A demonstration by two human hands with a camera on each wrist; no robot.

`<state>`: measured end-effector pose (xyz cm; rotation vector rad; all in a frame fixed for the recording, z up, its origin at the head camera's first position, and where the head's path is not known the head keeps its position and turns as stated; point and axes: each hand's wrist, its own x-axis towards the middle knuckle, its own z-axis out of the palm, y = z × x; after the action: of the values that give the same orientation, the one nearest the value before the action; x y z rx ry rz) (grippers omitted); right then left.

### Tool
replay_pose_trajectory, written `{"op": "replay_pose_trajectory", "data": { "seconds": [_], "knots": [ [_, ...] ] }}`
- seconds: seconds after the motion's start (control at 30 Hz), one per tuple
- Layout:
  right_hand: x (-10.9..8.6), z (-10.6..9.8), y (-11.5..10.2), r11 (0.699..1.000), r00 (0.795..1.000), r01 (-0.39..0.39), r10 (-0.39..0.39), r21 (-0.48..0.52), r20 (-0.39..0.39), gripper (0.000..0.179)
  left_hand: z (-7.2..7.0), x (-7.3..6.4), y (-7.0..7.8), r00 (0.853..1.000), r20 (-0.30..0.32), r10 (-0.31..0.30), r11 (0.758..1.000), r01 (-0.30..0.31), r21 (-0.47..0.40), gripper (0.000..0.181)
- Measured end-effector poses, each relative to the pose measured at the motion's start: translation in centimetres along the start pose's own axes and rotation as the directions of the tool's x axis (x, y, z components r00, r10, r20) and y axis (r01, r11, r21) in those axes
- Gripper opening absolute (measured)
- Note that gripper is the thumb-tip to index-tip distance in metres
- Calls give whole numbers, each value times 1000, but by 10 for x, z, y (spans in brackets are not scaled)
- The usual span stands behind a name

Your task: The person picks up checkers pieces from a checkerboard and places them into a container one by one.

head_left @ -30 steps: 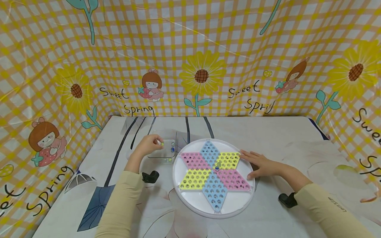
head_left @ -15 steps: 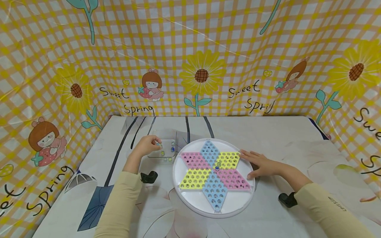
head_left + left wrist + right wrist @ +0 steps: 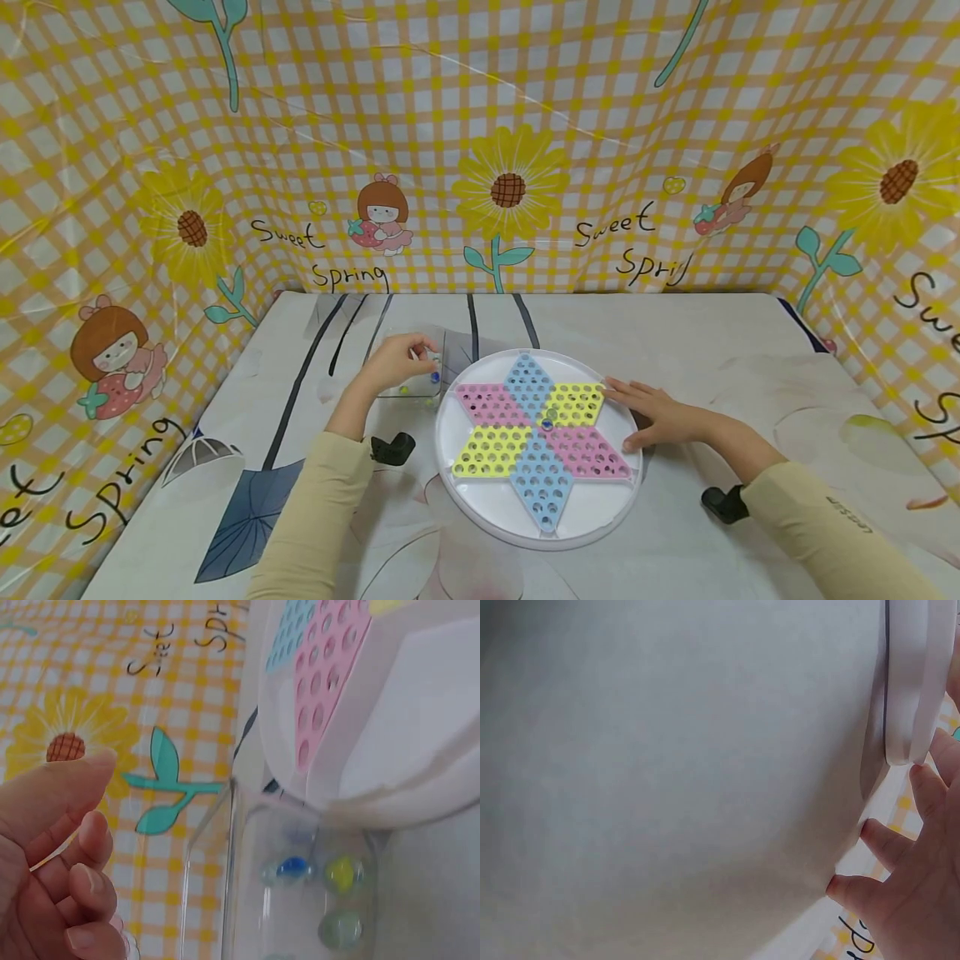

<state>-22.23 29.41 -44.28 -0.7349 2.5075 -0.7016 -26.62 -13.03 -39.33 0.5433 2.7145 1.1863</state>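
Observation:
My left hand (image 3: 401, 362) is over a clear plastic box (image 3: 414, 396), its fingers loosely bent near a blue marble (image 3: 436, 377). In the left wrist view, a gap shows between the thumb and the curled fingers (image 3: 94, 885), with nothing in it. Below in the box lie a yellow marble (image 3: 343, 874) and a pale green marble (image 3: 340, 930). On the right, my right hand (image 3: 667, 417) rests with spread fingers at the rim of a round white Chinese checkers board (image 3: 487, 517). Two marbles (image 3: 547, 424) sit near the centre of its coloured star.
The box stands close to the board's left rim. A patterned cloth covers the table (image 3: 750, 350), and a yellow checked curtain (image 3: 525, 83) rises behind it and at both sides. Each wrist wears a small black mount (image 3: 393, 449).
The left hand has moved right across the box, away from a yellow marble that was at its fingertips a second ago and now lies near the box's front edge. The right hand has stayed put.

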Motion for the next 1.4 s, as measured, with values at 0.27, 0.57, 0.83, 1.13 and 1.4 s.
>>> {"op": "replay_pose_trajectory", "data": {
  "seconds": [0.27,0.57,0.83,1.13,1.4],
  "knots": [
    [0,0,0,1000,1000,3,-3,-6,-6,87,27,7,21,989,62,132,990,-128,-63,23],
    [-1,0,-1,1000,1000,0,0,4,-5,87,52,13,37,977,119,177,982,-167,-87,28],
    [-1,0,-2,1000,1000,3,-3,3,-8,87,73,15,44,968,158,193,977,-176,-120,26],
    [-2,0,-2,1000,1000,5,-5,0,-6,87,93,17,54,966,188,180,982,-165,-92,23],
    [-2,0,-1,1000,1000,9,-9,-6,-8,87,111,15,58,958,230,171,981,-145,-127,21]
  ]
}}
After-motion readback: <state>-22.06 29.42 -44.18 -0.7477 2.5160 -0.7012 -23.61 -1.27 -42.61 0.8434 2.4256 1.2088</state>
